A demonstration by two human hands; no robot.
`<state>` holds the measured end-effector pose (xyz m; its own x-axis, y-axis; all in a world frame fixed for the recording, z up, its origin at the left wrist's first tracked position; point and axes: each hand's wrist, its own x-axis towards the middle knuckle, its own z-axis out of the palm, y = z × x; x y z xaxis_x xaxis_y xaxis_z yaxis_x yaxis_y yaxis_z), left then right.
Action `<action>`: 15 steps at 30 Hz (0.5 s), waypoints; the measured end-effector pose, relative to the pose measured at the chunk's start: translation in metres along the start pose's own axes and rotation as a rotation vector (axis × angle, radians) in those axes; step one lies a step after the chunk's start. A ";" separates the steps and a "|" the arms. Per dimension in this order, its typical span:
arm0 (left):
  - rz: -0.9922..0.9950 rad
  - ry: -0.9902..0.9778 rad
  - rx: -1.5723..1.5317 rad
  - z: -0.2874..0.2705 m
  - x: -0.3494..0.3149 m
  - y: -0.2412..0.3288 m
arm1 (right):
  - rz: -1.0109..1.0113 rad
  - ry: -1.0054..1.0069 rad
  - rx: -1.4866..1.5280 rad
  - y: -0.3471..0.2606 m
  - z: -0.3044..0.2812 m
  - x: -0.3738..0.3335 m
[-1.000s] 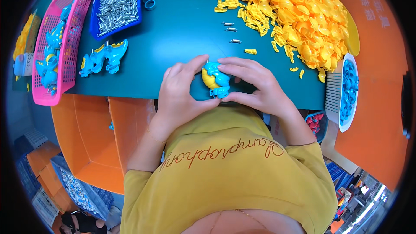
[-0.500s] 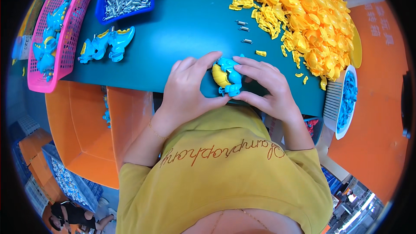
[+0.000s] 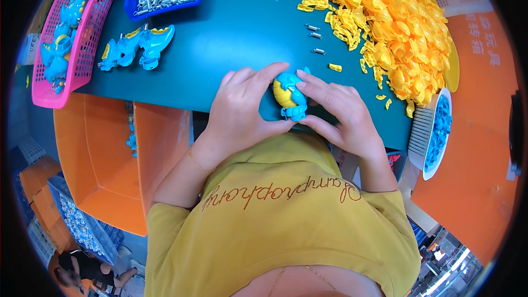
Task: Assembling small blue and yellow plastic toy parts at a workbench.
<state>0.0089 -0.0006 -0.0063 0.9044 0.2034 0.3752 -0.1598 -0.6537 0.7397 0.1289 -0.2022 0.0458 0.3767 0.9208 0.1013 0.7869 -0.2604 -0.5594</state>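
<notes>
Between my two hands, over the near edge of the green table, is a small blue plastic toy body with a ribbed yellow belly. My left hand grips it from the left, forefinger at its top and thumb at its bottom. From the right, my right hand pinches it, fingers on the upper blue part and thumb low down. Three small metal springs lie beyond my right hand, near a loose yellow piece. Several blue and yellow toy parts rest on the table at the left.
A blue tray of metal pieces stands behind, beside a pink basket of blue parts. Yellow shells are heaped at the right, near a white basket of blue pieces. An orange bin sits below left; a person is farther off.
The toy body has turned slightly between my fingers, showing less of its yellow belly's side. Both hands keep their hold. The whole view has shifted a little.
</notes>
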 end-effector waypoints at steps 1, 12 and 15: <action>0.007 0.004 0.000 0.000 0.000 0.000 | 0.007 -0.003 0.053 0.002 0.001 0.002; 0.038 0.012 0.024 0.002 0.001 -0.001 | 0.055 0.017 0.162 0.004 0.001 -0.004; 0.064 0.005 0.030 0.000 0.002 -0.001 | 0.039 0.016 0.185 0.006 0.003 -0.006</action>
<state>0.0112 0.0002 -0.0063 0.8908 0.1640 0.4238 -0.2050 -0.6873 0.6968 0.1299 -0.2080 0.0397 0.4141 0.9059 0.0885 0.6689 -0.2370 -0.7046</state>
